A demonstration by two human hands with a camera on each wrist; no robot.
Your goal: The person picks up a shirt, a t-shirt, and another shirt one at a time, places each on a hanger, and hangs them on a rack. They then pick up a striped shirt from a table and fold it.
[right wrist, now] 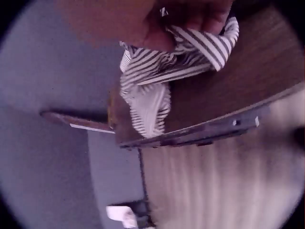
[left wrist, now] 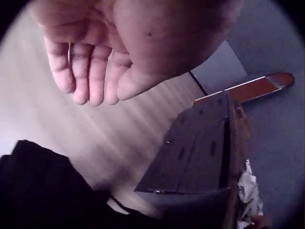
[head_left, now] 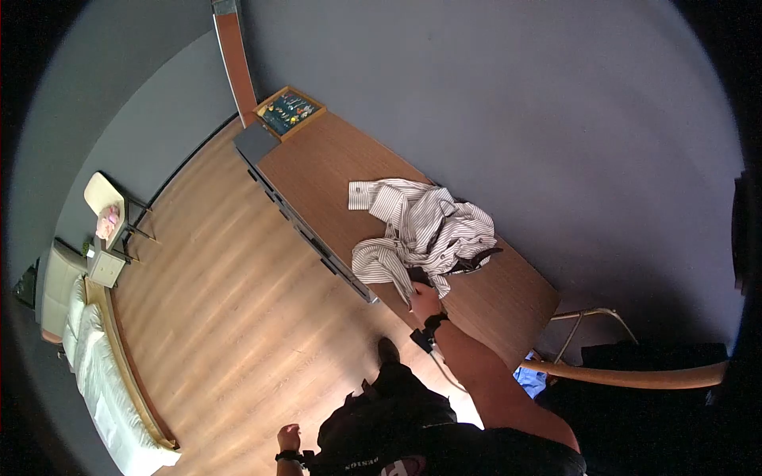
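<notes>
A striped shirt (head_left: 417, 218) in white and dark grey lies crumpled on a brown wooden-topped cabinet (head_left: 317, 166). At the shirt's near edge, my right hand (head_left: 425, 301) grips the fabric. In the right wrist view the fingers curl over a fold of the striped cloth (right wrist: 207, 45). A dark strip (head_left: 486, 256) shows at the shirt's right end, partly covered by cloth. My left hand (head_left: 290, 438) hangs low beside the body, away from the cabinet. Its fingers (left wrist: 81, 78) are loosely bent and hold nothing in the left wrist view.
A framed picture board (head_left: 287, 113) sits at the cabinet's far end. Dark drawers (left wrist: 190, 143) line its front. Right of me stands a chair with a wooden rail (head_left: 635, 374), with a blue item (head_left: 530, 379) near it. A bed (head_left: 111, 404) and a pale chair (head_left: 105, 194) stand across the floor.
</notes>
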